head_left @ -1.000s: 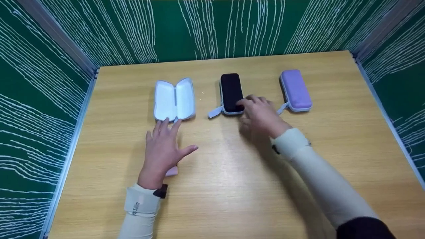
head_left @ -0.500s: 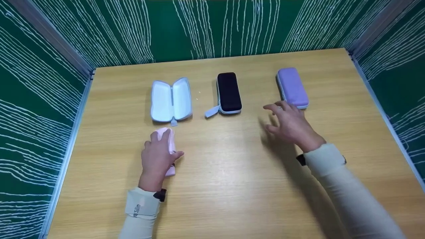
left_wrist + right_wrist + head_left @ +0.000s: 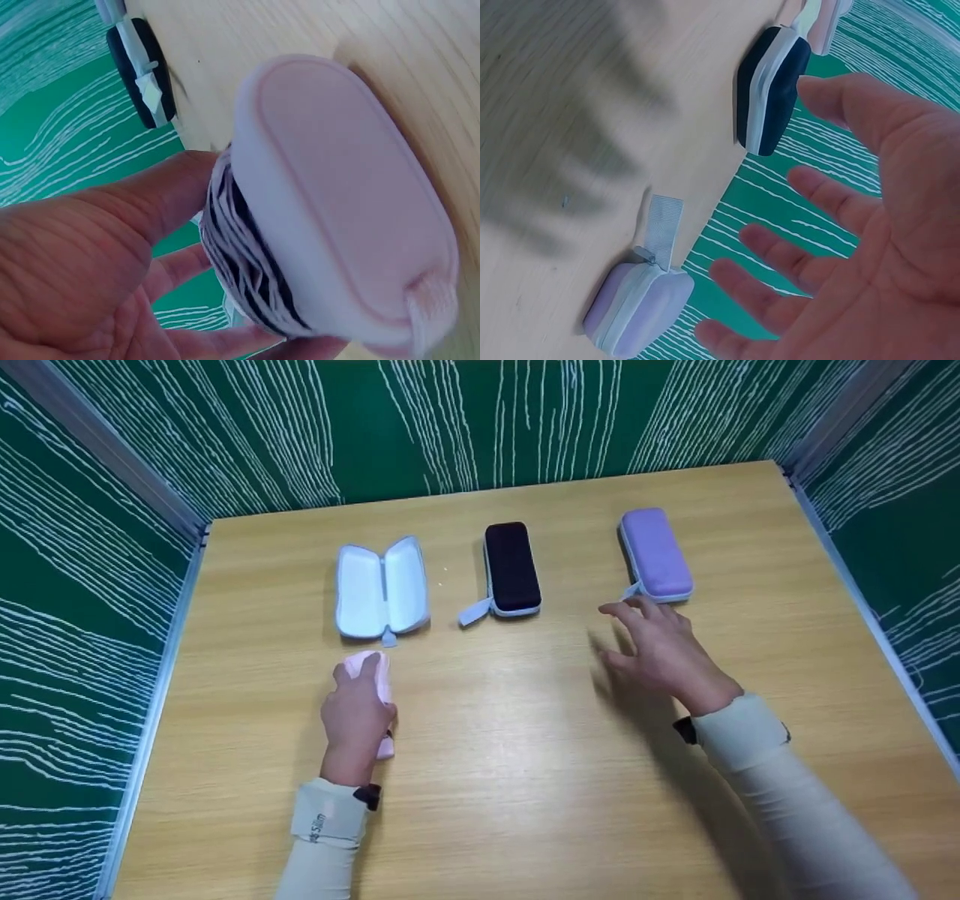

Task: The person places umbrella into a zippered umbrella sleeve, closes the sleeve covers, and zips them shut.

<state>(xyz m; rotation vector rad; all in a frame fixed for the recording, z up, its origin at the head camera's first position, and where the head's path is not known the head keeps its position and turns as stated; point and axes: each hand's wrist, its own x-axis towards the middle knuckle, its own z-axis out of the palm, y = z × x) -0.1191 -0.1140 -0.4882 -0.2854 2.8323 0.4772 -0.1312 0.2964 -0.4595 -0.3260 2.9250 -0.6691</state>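
My left hand (image 3: pixel 354 727) grips a pale pink oblong item (image 3: pixel 349 195) with rounded ends. Pink and dark strands are gathered round its middle, and a small loop sticks out at one end. In the left wrist view my thumb presses one side while fingers reach round the other. Just beyond it lies a spread-open case (image 3: pixel 384 592) with a pale blue lining. My right hand (image 3: pixel 667 649) hovers palm down, fingers spread, close to the near end of a zipped purple case (image 3: pixel 656 551), holding nothing.
A zipped black case (image 3: pixel 513 566) with a pale blue pull tab (image 3: pixel 475 613) lies between the open case and the purple one. Green panels (image 3: pixel 405 427) with white wavy lines enclose the wooden table (image 3: pixel 517 795) at the back and sides.
My left hand has come down onto the pink item and closed round it. My right hand has moved right, from the black case to near the purple one.
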